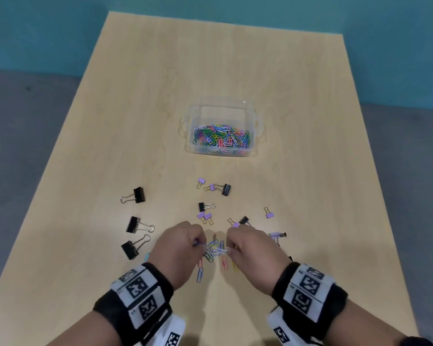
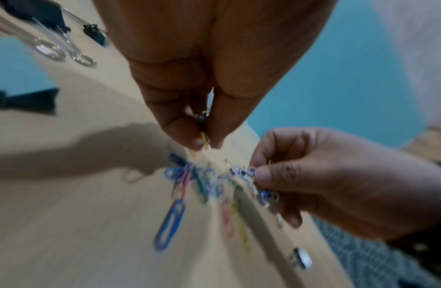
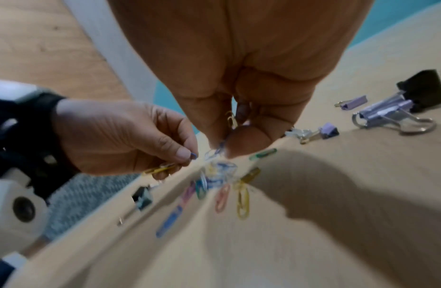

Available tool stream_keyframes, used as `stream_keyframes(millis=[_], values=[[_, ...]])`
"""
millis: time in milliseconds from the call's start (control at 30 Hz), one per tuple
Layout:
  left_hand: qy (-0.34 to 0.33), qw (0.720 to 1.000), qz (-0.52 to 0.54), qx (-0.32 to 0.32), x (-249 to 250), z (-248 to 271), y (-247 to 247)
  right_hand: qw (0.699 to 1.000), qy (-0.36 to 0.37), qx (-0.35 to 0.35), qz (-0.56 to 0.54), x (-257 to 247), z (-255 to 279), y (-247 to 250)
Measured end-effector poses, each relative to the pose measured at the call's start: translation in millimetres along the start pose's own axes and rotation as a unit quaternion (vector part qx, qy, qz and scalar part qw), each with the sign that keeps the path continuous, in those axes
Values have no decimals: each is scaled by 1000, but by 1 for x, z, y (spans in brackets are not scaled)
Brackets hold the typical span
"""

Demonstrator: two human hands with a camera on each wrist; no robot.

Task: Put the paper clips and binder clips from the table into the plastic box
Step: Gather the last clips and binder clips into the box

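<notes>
Both hands low over the near-middle of the worktop (image 1: pixel 115 136), working a small heap of coloured paper clips (image 1: pixel 214 249); left hand (image 1: pixel 178 250) fingers curled, grip pinching a yellow paper clip (image 2: pixel 204 138) plus a dark one between thumb and fingertips; right hand (image 1: pixel 255 250) also curled, grip pinching a few pale and blue paper clips (image 2: pixel 249 175) at the heap's right side; hands close together, heap between them, not touching each other; loose clips lie flat on the worktop just nearer the near edge: blue clip (image 1: pixel 200 274), pink clip (image 1: pixel 225 262), yellow one partly under the right hand; wrist views blurred, exact clip count cannot be told; clear plastic box (image 1: pixel 258 123) stands around the worktop centre, well apart from the hands, lid off, its floor covered with mixed coloured paper clips (image 1: pixel 220 137); binder clips scattered between box and hands: three large black binder clips (image 1: pixel 135 228) toward the left edge, small black ones (image 1: pixel 205 206) and small purple binder clips (image 1: pixel 269 213) in the middle and toward the right; one purple clip (image 1: pixel 276 235) just beside the right hand; both wrists wear black bands (image 1: pixel 135 293) with square printed markers; teal wall beyond the far edge.
</notes>
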State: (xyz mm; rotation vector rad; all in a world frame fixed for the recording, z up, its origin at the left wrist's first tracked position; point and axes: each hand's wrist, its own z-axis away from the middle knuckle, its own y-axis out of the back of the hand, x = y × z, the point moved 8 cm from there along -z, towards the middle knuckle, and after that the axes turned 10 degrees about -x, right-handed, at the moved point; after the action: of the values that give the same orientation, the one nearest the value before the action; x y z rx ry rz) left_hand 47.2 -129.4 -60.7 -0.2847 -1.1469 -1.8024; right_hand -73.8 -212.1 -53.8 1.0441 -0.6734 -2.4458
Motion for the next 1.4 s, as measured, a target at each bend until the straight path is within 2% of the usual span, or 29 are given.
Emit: stream_keyframes(millis=[133,233,367,467,533,633,700,767,833,933,1033,1133,1267,1400], values=[[5,980,195,-48,14,-17,36,983,-8,-10,-184,-2,-3,40],[-10,977,212,2,34,-51,85,970,5,70,-235,-4,-27,102],[-17,979,176,103,58,-104,142,963,-10,179,-202,2,-71,175],[-12,986,115,122,77,-130,157,975,-30,190,-115,-6,-101,197],[-17,987,99,127,85,-137,158,977,-34,184,-101,-11,-111,202],[-25,983,95,157,80,-128,164,972,-43,215,-85,-4,-103,207],[-30,978,110,175,67,-107,163,969,-26,235,-64,1,-82,200],[-27,980,121,154,51,-77,145,971,0,228,-72,3,-56,173],[-11,993,80,92,31,-46,109,984,4,170,-55,4,-32,125],[29,999,-30,0,-2,-2,42,998,-10,40,-41,9,-4,42],[32,992,-106,-64,-20,29,-10,999,-47,-3,14,17,18,-10],[19,992,-121,-44,-26,40,-29,997,-59,32,48,19,28,-29],[-12,990,-141,-4,-16,31,-31,993,-48,67,81,18,19,-34],[-42,986,-162,-5,1,15,-26,992,-4,73,99,7,10,-38]])
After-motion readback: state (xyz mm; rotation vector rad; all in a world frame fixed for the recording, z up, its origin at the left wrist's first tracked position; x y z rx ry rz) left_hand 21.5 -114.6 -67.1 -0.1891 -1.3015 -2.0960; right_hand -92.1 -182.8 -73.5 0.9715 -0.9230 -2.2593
